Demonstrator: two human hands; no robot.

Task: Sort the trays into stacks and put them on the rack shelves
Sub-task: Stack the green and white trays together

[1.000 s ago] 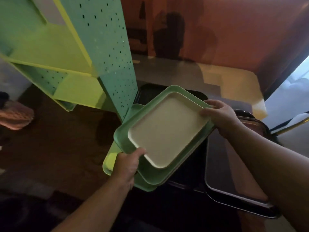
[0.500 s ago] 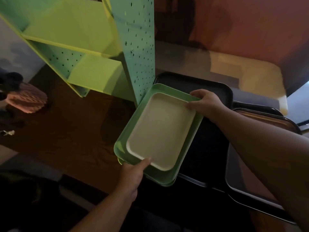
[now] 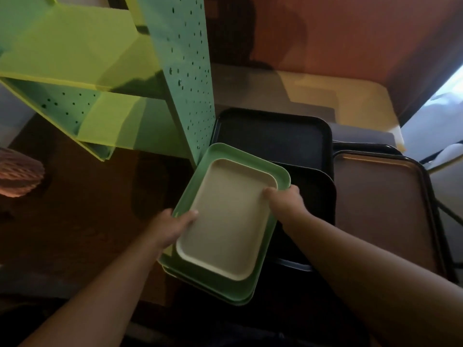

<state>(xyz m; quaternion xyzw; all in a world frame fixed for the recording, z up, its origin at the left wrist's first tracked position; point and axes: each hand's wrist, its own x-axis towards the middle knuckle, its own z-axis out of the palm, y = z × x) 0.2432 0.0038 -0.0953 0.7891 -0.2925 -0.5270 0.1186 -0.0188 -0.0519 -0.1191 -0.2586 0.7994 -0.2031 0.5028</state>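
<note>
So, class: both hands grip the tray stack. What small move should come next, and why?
Probably lift the stack toward the rack: the left hand and right hand already grip the cream tray nested in green trays, and the shelves look bare.

Scene dim overall, lower edge near black. Daylight enters from the window (image 3: 448, 101) at the right edge, overexposed there, laying a pale patch on the floor (image 3: 333, 93). The rack (image 3: 105, 51) glows yellow-green; its shadow falls on the wall (image 3: 350, 33). Soft focus throughout; wide-angle bending at the edges, verticals leaning.
</note>
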